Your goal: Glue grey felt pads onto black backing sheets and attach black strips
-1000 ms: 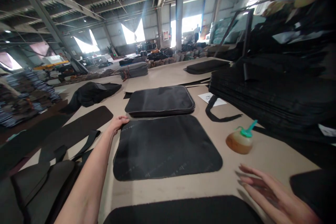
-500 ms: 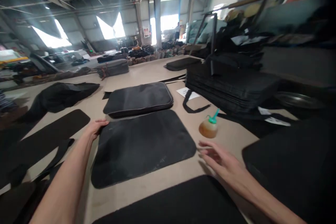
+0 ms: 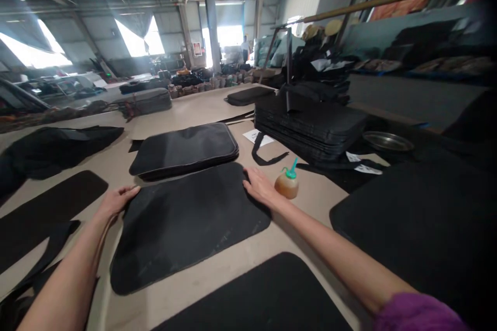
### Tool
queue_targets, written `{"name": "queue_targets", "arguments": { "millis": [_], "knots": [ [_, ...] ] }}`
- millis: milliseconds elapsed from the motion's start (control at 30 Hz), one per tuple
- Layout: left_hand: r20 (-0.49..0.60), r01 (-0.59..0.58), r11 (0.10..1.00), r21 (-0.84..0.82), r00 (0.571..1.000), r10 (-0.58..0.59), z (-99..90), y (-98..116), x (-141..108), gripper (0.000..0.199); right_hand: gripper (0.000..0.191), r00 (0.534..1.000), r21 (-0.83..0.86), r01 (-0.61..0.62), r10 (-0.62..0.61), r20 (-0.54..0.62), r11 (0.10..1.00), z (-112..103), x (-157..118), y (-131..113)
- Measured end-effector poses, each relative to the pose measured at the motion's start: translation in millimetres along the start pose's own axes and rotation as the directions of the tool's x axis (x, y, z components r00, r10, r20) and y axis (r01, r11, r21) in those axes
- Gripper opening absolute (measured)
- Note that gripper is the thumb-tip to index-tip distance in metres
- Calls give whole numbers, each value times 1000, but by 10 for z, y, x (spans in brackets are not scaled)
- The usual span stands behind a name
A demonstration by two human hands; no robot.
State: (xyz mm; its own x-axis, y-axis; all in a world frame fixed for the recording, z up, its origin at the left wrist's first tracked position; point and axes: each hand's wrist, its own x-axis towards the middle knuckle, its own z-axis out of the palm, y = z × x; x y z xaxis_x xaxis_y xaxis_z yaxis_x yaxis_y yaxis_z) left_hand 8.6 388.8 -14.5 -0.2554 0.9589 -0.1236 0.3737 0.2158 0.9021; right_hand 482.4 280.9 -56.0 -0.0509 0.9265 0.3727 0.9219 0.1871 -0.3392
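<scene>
A flat black panel with rounded corners (image 3: 186, 227) lies on the table between my two hands. My left hand (image 3: 116, 200) touches the panel's upper left edge, its fingers stretched out along it. At the upper right edge rests my right hand (image 3: 258, 185), fingers extended and thumb apart, touching the panel's border. Just behind the panel is a stack of similar black panels (image 3: 186, 149) with a pale edge line. A round bottle of amber liquid with a green spout (image 3: 287, 185) stands right beside my right hand.
Another black panel (image 3: 260, 300) lies at the near edge, and a larger black piece (image 3: 411, 217) covers the right side. A tall black stack (image 3: 306, 124), a metal dish (image 3: 388, 140) and a black strap (image 3: 267, 155) are beyond. More black pieces (image 3: 54, 201) lie left.
My right hand has moved from the panel's lower right corner up to its upper right edge. My left hand stays at the upper left edge. The view has swung slightly right.
</scene>
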Motion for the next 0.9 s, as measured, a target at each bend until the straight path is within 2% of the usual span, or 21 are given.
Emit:
{"name": "queue_targets", "arguments": {
  "millis": [133,267,400,533,733,900],
  "knots": [
    [94,-10,999,-33,995,13,-24,-68,52,54,41,991,0,121,-121,-56,993,211,176,-33],
    [153,-17,998,-54,988,25,-83,-151,159,55,39,966,8,250,-249,-64,968,434,207,-50],
    [227,-8,995,-101,974,31,-152,-156,161,53,39,965,-33,247,-249,-78,968,530,188,-29],
    [228,-33,988,-152,971,67,-215,-142,120,55,39,966,-62,241,-246,-76,969,540,190,-15],
    [262,-131,985,-110,953,156,-260,-175,43,55,38,966,-84,240,-247,-79,967,547,186,-21],
    [237,-165,984,-73,955,178,-226,-195,51,55,38,964,-100,243,-251,-83,965,535,178,-24]
  ]
}}
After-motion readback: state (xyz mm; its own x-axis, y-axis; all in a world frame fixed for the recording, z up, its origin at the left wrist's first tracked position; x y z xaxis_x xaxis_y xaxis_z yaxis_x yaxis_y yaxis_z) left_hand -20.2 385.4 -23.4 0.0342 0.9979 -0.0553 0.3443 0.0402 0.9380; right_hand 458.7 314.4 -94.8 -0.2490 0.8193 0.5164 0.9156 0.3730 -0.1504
